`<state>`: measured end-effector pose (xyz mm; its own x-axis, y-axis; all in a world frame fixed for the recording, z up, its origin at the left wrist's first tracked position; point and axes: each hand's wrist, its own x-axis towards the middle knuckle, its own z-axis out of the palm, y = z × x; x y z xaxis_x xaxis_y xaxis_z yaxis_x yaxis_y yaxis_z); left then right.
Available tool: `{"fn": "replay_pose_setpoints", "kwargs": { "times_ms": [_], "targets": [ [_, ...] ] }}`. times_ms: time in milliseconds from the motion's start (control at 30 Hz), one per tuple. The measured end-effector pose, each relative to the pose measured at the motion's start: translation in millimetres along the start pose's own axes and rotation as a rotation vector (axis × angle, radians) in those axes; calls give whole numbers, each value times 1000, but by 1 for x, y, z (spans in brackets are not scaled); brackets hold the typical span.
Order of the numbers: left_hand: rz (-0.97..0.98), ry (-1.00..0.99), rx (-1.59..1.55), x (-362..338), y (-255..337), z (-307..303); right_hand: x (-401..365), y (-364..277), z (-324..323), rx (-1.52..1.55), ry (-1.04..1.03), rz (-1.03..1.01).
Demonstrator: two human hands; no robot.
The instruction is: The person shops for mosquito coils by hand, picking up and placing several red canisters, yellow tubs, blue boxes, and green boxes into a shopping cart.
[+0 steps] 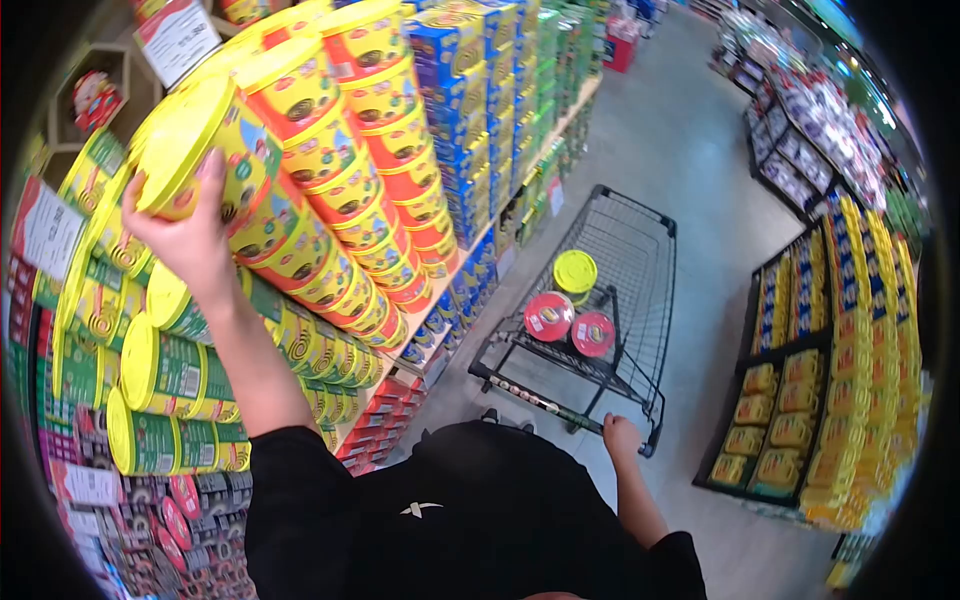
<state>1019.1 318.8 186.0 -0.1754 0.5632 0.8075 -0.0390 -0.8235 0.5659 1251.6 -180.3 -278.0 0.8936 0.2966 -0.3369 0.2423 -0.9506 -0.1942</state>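
Observation:
My left hand [187, 232] is raised to a tall stack on the left and grips the topmost tub [250, 165], thumb on one side and fingers on the other. That tub has a yellow lid and a yellow-and-red printed wall, and it tilts in this view. My right hand [621, 434] is closed around the handle end of a black wire shopping cart [655, 310]. Near the cart's handle sit a tub with a yellow-green lid [575, 271] and two round packs with red-pink lids [549, 317]. Some of my left fingers are hidden behind the tub.
More stacks of yellow-and-red tubs [385, 130] and blue boxes [445, 90] line the shelf at left. Green tubs [160, 365] lie below, beside price cards [48, 228]. Across the grey aisle floor [640, 130] stands a rack of yellow packs [790, 420].

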Motion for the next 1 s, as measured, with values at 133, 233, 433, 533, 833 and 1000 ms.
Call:
{"fn": "replay_pose_setpoints", "kwargs": {
  "times_ms": [133,233,433,533,833,1000],
  "targets": [
    [40,-211,-70,-57,15,-3,13,0,-7,196,-28,-172],
    [-103,-415,-120,-119,24,9,6,-57,-54,510,-14,-297],
    [-134,-923,-354,-266,14,30,-49,-145,-174,1625,-680,-327],
    [-82,-1034,-522,-328,-4,36,-56,-145,-188,1851,-860,-314],
    [89,-1344,-552,-371,5,39,-57,-96,-144,1721,-795,1],
    [-158,-1504,-507,-373,-1,41,-69,-98,-128,1862,-576,63]
  ]
}}
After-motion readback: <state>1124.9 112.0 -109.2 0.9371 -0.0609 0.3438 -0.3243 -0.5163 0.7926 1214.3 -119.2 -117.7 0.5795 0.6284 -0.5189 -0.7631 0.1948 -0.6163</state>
